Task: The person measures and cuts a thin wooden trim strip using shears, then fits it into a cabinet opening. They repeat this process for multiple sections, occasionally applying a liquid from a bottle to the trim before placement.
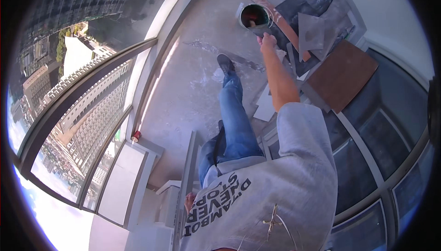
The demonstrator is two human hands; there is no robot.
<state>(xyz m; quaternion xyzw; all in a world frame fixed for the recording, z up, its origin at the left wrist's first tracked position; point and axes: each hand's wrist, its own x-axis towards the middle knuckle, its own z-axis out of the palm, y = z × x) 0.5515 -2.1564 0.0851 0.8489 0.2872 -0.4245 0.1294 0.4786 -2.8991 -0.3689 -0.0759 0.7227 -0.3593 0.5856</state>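
Note:
My right arm reaches forward, and my right hand (pixel 268 42) is closed on a flat grey blade-like tool (pixel 260 30). This tool lies across the near rim of a round dark bucket (pixel 242 18), whose inside looks dark with a reddish patch. Its exact kind is hard to make out. Low in the picture my left hand (pixel 189 201) shows only in part beside my shirt. Its curled fingers rest at the edge of a grey metal door frame (pixel 184 177); the rest of that hand is hidden.
Right of the bucket lie an orange-brown plank (pixel 287 33), loose grey tile pieces (pixel 311 30), black plastic sheeting (pixel 305 3) and a brown board (pixel 342 74). Glass railing (pixel 73 86) bounds the left side, high above buildings. A red can (pixel 136 136) stands by it. Dark glass panels (pixel 381 113) line the right.

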